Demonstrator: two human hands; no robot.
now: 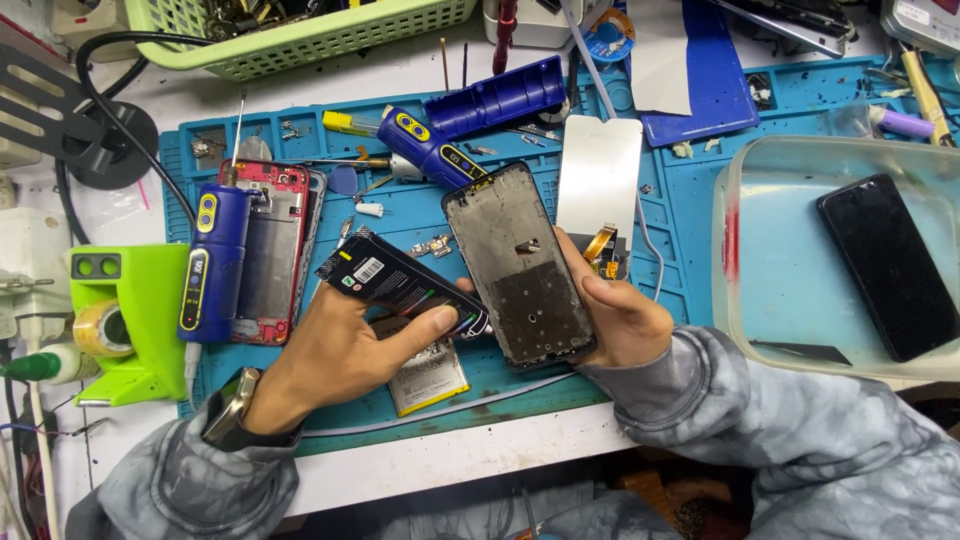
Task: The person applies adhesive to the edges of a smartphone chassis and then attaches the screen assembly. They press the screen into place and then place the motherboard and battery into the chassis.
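The left hand (335,355) pinches a black battery (400,280); the right hand (620,315) grips the bare phone frame (520,265) at three o'clock, its bay unfilled.

My table (420,465) is white, and a blue mat (690,200) covers most of it. On the mat lie a red phone frame (272,250) with a blue driver (208,265) leaning across its left edge, a second blue driver (432,150), a blue case (497,97), a white screen panel (598,175), a battery (428,378) near the front edge, and loose screws and small parts. A clear tray (745,270) sits at the right, a green basket (300,40) at the back, and a green holder (130,320) at the left.
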